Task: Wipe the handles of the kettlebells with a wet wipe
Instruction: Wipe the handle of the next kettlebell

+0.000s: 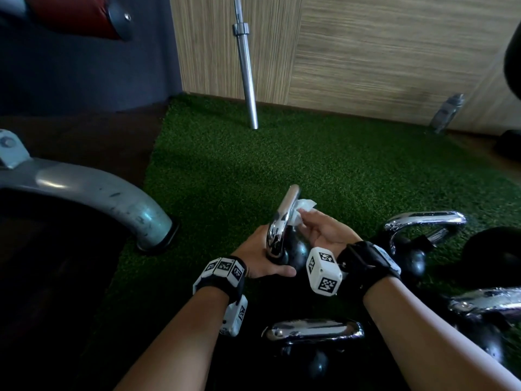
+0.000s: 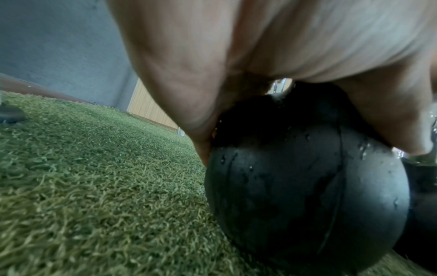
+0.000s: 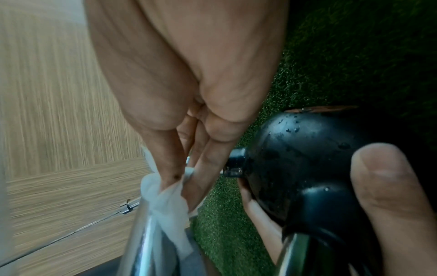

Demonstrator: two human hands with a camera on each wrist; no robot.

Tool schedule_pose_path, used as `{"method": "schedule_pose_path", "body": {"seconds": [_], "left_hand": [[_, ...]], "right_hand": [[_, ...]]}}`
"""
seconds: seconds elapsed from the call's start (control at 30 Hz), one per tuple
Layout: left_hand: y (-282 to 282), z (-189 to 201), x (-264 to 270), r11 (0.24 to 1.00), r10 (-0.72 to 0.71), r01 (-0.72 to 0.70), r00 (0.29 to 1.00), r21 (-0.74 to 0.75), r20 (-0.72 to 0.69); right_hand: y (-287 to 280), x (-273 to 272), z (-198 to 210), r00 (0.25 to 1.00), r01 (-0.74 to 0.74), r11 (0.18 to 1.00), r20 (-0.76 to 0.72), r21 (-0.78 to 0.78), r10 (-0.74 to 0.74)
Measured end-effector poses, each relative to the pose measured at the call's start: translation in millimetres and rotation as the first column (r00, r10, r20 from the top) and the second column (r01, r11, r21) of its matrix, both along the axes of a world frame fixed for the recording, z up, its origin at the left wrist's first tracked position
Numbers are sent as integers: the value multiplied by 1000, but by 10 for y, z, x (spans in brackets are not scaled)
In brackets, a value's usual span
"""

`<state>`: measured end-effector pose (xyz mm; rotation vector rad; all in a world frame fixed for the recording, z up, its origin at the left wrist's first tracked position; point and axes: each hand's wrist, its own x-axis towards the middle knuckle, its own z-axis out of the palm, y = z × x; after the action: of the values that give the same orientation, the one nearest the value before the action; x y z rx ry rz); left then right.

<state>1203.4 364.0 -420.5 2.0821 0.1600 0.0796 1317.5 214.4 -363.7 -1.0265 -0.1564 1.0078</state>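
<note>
A kettlebell with a black ball (image 1: 297, 251) and chrome handle (image 1: 283, 218) is tilted on the green turf. My left hand (image 1: 265, 261) grips it where the handle meets the ball; in the left wrist view the palm (image 2: 201, 93) wraps over the ball (image 2: 307, 186). My right hand (image 1: 313, 224) pinches a white wet wipe (image 1: 303, 211) against the right side of the handle. In the right wrist view the fingers (image 3: 205, 168) bunch the wipe (image 3: 165, 198) on the chrome bar (image 3: 141, 246), beside the ball (image 3: 295, 158).
Three more chrome-handled kettlebells stand close by: one near me (image 1: 313, 331), one to the right (image 1: 423, 221), one at the right edge (image 1: 485, 303). A grey machine leg (image 1: 112, 193) is at the left. A barbell (image 1: 248, 80) leans on the wood wall; a bottle (image 1: 448, 112) stands far right.
</note>
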Motion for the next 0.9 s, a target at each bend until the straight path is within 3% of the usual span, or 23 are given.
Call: {"method": "schedule_pose_path", "body": {"seconds": [0.13,0.27,0.4,0.53,0.63,0.73,0.83,0.9], "left_hand": [[-7,14,-24,1000,0,0,1000,2,1],[-10,-32,-3,1000,7,-7,1000,2,-13],[4,-155,34,1000,31,-31,998,3,-54],[10,-166,6,998,49,-47,996,34,-71],[-8,-165,-14,998,49,-46,997,47,-61],[-31,-164,-37,997,59,-57,997,45,-52],[-25,-175,-52,997,63,-62,997,41,-35],[-35,-148,-52,997,49,-47,998,54,-33]], "right_hand": [[-27,-24,53,998,-6,1000,56,7,6],[122,-55,56,952,241,970,205,-39,-228],[192,12,87,824,445,890,433,-96,-365],[133,39,110,707,438,879,677,-191,-206],[155,61,106,528,590,770,837,-242,-141],[218,78,124,411,728,645,901,-233,-137],[235,70,97,404,760,603,903,-243,-145],[235,91,45,500,741,576,856,-345,-130]]}}
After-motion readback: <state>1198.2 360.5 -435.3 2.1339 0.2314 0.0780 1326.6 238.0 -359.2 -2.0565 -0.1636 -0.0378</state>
